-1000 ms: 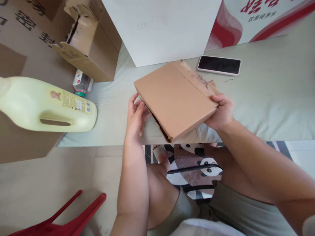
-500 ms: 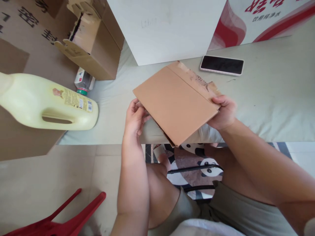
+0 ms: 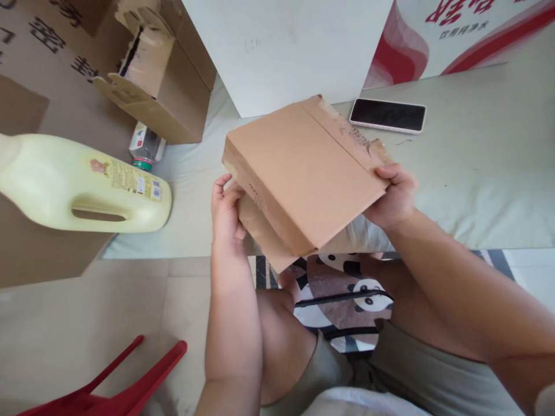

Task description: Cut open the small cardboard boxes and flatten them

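Between my hands is a brown cardboard box (image 3: 299,167), partly flattened and tilted, with torn paper along its far right edge. My right hand (image 3: 392,196) grips the right corner, thumb on top and the other fingers underneath. My left hand (image 3: 228,205) is closed on the lower left flap (image 3: 264,231), which sticks out below the box's narrow side panel. Some of the left fingertips are hidden behind the cardboard.
A phone (image 3: 388,115) lies on the pale cloth surface (image 3: 477,185) near a white box (image 3: 290,52) and a red-and-white carton (image 3: 433,46). Leftward are an open carton (image 3: 182,92), a clear bottle (image 3: 145,147) and a yellow jug (image 3: 87,179). A red plastic piece (image 3: 125,381) is at lower left.
The cardboard has opened out on the left: a side panel and flap now show where there was a flat edge. My left hand has shifted slightly left; the right keeps its grip.
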Demonstrator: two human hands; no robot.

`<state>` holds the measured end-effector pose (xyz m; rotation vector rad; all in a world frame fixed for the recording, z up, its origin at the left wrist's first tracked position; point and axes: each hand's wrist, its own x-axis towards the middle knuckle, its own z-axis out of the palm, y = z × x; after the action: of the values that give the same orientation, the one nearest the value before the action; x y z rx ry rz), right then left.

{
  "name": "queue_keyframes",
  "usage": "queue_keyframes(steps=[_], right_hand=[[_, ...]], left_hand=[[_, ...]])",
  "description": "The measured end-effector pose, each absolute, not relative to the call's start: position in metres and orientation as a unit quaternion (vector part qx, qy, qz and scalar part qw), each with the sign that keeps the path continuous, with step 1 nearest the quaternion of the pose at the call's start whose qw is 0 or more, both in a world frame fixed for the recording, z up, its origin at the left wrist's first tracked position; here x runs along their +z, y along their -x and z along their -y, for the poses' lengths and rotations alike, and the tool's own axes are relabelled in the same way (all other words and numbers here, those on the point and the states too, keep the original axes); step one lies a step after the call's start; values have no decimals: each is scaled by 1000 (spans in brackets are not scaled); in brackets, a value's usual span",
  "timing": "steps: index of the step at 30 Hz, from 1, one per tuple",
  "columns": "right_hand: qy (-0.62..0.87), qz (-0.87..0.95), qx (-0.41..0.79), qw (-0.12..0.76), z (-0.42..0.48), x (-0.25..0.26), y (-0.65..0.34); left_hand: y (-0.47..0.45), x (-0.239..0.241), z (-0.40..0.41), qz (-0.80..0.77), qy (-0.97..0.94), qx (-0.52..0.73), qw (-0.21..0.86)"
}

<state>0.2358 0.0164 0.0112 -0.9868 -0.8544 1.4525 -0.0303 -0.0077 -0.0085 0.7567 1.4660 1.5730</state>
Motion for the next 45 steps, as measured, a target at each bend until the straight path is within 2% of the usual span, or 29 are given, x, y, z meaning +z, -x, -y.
queue_keyframes(steps=[2,6,11,17,22,29,45], right_hand=[[391,318,622,600,-18,6,-235],[403,280,606,626,-21,-1,-238],[435,322,625,562,-20,-4,-239],[427,379,610,549,-14,-9,-233],[500,497,479,524,-10,-13,-236],[506,549,439,500,-8,-11,-239],[492,551,455,497,-5,-5,-234]], left_hand=[[28,-11,8,-615,-334,607,376],[21,-18,8,-663,-433,518,324],[15,-19,6,-619,-558,437,339],[13,-15,6,-578,-478,551,366],[15,-20,6,-515,-402,657,377],[8,-22,6,-497,-385,610,483],[-2,-13,14,-480,-404,542,560]])
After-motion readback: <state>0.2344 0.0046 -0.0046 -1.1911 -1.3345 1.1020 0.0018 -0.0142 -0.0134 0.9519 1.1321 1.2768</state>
